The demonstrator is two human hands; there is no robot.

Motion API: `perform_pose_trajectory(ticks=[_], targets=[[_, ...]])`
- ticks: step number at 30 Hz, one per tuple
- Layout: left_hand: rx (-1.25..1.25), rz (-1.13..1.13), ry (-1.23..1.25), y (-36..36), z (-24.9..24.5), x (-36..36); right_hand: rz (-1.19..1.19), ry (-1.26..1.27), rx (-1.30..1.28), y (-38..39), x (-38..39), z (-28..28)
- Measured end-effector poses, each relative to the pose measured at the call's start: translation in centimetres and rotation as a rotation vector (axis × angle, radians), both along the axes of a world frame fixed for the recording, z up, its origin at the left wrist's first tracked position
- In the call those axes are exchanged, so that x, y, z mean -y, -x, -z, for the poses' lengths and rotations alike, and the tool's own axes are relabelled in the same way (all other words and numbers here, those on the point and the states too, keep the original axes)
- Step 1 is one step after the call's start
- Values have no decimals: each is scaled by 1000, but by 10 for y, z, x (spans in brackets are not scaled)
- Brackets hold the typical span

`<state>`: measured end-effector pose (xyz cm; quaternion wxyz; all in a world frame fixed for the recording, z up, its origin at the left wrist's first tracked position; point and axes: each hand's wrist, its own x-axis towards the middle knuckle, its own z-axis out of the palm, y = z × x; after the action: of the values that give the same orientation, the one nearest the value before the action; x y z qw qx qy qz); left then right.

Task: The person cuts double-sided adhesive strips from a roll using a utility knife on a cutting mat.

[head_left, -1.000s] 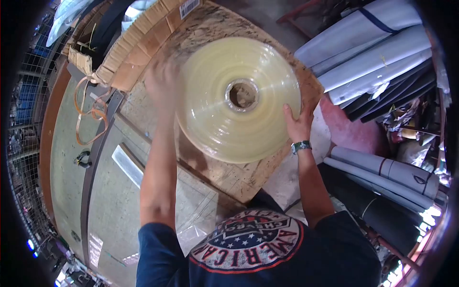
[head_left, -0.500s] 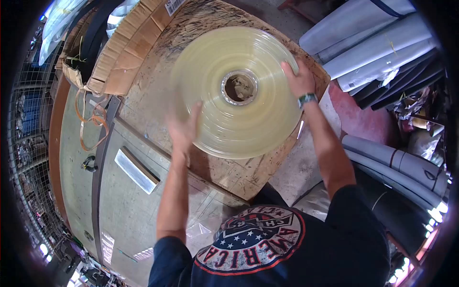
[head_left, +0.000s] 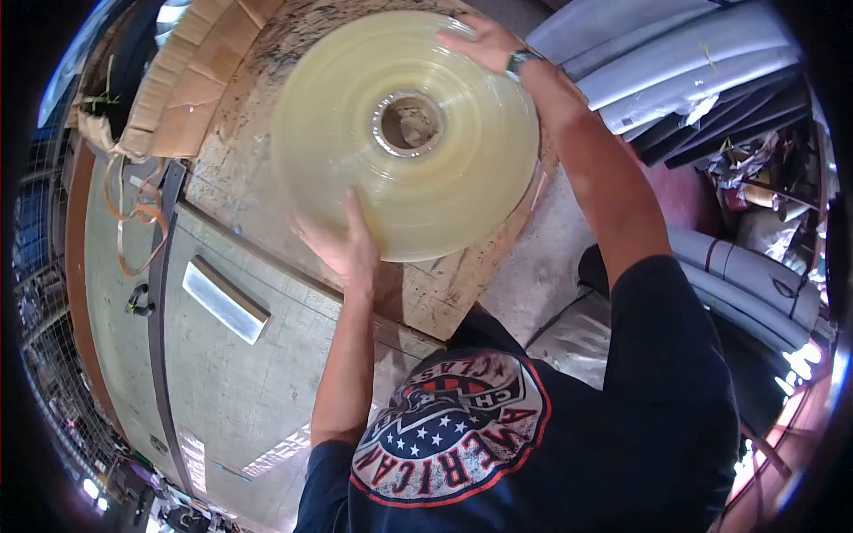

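A big round roll of pale yellow clear film (head_left: 426, 186) with a cardboard core (head_left: 407, 123) is tipped up over a worn wooden board (head_left: 444, 293). My left hand (head_left: 342, 247) presses against the roll's near lower-left rim from underneath. My right hand (head_left: 480, 40), with a wristwatch, lies on the roll's far upper rim. Both hands carry the roll between them.
A cardboard box (head_left: 182, 89) stands at the far left of the board. A grey metal worktop (head_left: 231, 382) with a flat bar handle (head_left: 222, 299) and loose strapping (head_left: 133, 213) lies to the left. Grey and black fabric rolls (head_left: 675, 80) are stacked on the right.
The roll has been turned and shifted up and left. My right hand slid from its right side to its far rim; my left hand came down from the far left rim to the near edge.
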<state>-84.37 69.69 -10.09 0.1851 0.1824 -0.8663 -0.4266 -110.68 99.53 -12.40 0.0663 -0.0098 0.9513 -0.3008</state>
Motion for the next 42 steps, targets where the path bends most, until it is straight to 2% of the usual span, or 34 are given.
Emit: perform_pose_trajectory(ticks=[2, 3, 6, 8, 9, 10, 11, 13, 15, 16, 18, 20, 22, 23, 26, 27, 30, 31, 33, 36, 37, 38, 39, 40, 41, 42], targets=[[-43, 48, 18, 14, 0, 8, 58, 101, 28, -27, 2, -29], [12, 70, 59, 22, 2, 16, 83, 151, 39, -42, 4, -41], [-50, 334, -38, 69, 0, 50, 219, 121, -10, -79, -15, -28], [-36, 478, -271, 104, -4, 66, 399, 138, -121, -122, -13, -14], [-67, 508, -204, 126, -4, 71, 479, 154, -95, -147, -8, -14], [-99, 532, -136, 149, -3, 75, 555, 170, -70, -169, -4, -13], [-135, 556, -66, 159, -5, 85, 523, 161, -105, -189, -8, -1], [-158, 324, -17, 160, 2, 105, 466, 134, -182, -210, -25, 20], [-139, 130, -31, 143, -10, 102, 458, 126, -280, -183, -31, -8], [-101, 59, -66, 107, -24, 90, 464, 126, -320, -168, -35, -23], [31, -24, -56, 41, -25, 56, 337, 172, -243, -101, -34, -33], [1, 36, -195, 8, -2, 15, 179, 85, -196, -46, -16, -33], [54, -10, -68, 17, -6, 9, 80, -68, -40, -18, 7, -18], [81, -17, -9, 24, -8, 6, 45, -148, 37, -14, 7, -16], [-13, 144, -33, 51, 7, 28, 186, 93, 61, -62, 0, -46], [9, 227, -5, 65, -6, 36, 266, 85, 34, -78, -2, -40], [26, 464, -202, 111, -13, 60, 489, 47, -102, -126, -2, -17], [-51, 468, -129, 133, -5, 69, 561, 36, -164, -150, 6, -17], [-202, 468, 21, 168, 10, 85, 621, 162, -113, -189, 8, -13], [-200, 176, 88, 159, -9, 97, 582, -90, -310, -196, -12, -4], [-158, 127, 72, 138, -19, 93, 519, 3, -365, -176, -20, -16], [-183, 120, 71, 109, -20, 88, 451, 61, -333, -147, -19, -32], [-91, 53, 61, 73, -30, 68, 380, 117, -297, -115, -15, -48], [-9, 27, -40, 45, -20, 48, 303, 172, -248, -89, -10, -52], [23, 57, -281, 24, -25, 16, 216, 162, -206, -67, -5, -46], [218, 53, 183, 15, -20, 6, 122, 155, -165, -44, 3, -39]])
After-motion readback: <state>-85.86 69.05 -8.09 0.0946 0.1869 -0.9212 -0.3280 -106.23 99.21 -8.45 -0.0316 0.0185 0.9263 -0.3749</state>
